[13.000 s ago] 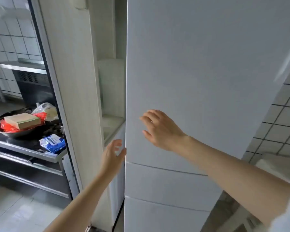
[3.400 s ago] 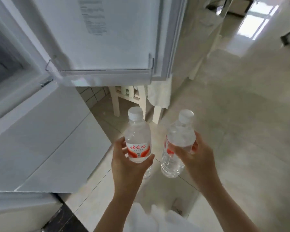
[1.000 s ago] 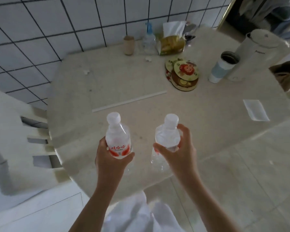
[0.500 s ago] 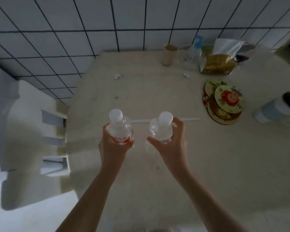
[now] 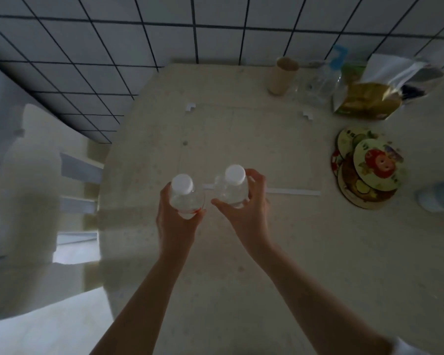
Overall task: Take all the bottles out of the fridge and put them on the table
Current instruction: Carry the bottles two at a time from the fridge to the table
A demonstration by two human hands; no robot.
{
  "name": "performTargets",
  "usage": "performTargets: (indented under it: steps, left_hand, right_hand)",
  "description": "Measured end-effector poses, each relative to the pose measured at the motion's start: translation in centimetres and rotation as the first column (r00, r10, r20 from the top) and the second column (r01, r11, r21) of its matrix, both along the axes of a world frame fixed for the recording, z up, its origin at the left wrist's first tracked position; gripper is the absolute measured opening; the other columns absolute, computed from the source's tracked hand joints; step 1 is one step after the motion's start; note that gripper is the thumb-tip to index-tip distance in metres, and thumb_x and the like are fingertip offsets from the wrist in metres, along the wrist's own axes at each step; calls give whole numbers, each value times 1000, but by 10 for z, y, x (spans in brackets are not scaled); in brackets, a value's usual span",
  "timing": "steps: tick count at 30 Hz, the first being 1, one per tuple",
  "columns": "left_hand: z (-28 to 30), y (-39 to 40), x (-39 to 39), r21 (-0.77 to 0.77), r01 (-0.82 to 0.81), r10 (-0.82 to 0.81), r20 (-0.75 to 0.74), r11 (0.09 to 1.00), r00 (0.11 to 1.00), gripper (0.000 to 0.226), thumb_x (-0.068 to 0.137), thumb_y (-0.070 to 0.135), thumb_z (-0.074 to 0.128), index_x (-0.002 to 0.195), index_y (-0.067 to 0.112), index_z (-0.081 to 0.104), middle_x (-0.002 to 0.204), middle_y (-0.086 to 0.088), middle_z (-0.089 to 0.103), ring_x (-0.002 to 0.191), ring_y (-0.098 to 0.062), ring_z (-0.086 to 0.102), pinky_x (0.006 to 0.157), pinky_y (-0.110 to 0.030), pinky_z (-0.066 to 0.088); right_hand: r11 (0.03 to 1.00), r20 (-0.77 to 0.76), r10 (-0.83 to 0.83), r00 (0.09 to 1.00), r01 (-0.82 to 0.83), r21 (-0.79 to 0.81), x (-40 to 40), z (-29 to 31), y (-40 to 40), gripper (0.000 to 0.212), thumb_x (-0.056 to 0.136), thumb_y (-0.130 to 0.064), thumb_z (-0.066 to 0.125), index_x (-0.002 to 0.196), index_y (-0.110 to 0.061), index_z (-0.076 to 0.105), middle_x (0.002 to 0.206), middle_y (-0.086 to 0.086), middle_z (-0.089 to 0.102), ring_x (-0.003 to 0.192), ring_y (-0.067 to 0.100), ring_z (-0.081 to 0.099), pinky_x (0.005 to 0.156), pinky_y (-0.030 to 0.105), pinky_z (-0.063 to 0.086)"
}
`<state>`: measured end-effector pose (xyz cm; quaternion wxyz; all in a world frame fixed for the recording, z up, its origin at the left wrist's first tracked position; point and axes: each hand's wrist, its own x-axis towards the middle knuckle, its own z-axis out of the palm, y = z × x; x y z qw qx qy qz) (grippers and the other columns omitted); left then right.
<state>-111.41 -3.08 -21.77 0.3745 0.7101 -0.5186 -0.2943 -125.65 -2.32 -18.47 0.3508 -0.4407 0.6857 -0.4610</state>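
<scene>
I look almost straight down on two clear water bottles with white caps. My left hand (image 5: 177, 226) grips the left bottle (image 5: 183, 193), whose red label shows at its lower edge. My right hand (image 5: 244, 213) grips the right bottle (image 5: 232, 187) with fingers curled round its body. Both bottles stand upright, side by side, over the middle of the beige table (image 5: 241, 290). Whether their bases touch the tabletop is hidden by the bottles and my hands.
A white strip (image 5: 292, 192) lies just behind the bottles. At the right are round picture coasters (image 5: 369, 167); at the back a paper cup (image 5: 283, 75), a spray bottle (image 5: 318, 80) and a tissue pack (image 5: 369, 98). A white chair (image 5: 36, 201) stands left; a tiled wall (image 5: 164, 34) is behind.
Both hands have carried the bottles forward over the table and lower. My view has tilted to look more steeply down, so the caps now face me.
</scene>
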Motion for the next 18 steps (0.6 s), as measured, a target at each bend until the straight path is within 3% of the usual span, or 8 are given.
performTargets:
  steps: [2,4,9,13,18]
  left_hand:
    - [-3,2,1,3,4,-4,-5,1000,1000,79,60,16,89,125,19,45,113,-1,65,98,-18,63,79,-21,45]
    - [-5,2,3,-2,12,-12,-12,1000,1000,80,60,17,89,127,18,45,115,-2,65,101,-20,63,82,-27,49]
    - [-1,3,0,-1,6,-6,-41,1000,999,83,60,18,90,131,17,45,121,-2,63,107,-18,61,86,-24,46]
    - [0,5,-3,-27,-19,18,-52,999,998,87,58,22,91,132,15,46,123,-3,63,112,-20,60,93,-33,50]
    - [-4,6,0,-52,16,-19,-43,999,999,93,56,21,92,136,15,44,127,-4,61,115,-20,59,93,-25,46]
  right_hand:
    - [1000,7,-4,1000,4,-8,2,-3,0,76,61,-20,89,118,-31,41,99,-25,59,87,-10,60,74,20,55]
    - [1000,8,-9,1000,9,-19,4,-6,1,76,60,-21,90,119,-25,43,98,-24,59,86,-10,59,73,15,52]
    - [999,18,-18,1000,19,-36,8,-9,10,78,60,-22,90,120,-27,41,104,-19,59,92,1,60,78,28,56]
    - [999,-8,-30,1000,30,-36,13,-6,14,79,60,-27,90,121,-27,40,103,-22,57,92,-2,59,78,28,56]
    - [998,-10,-55,998,54,-39,15,-4,20,78,58,-27,91,115,-34,38,103,-16,60,91,5,62,77,30,57]
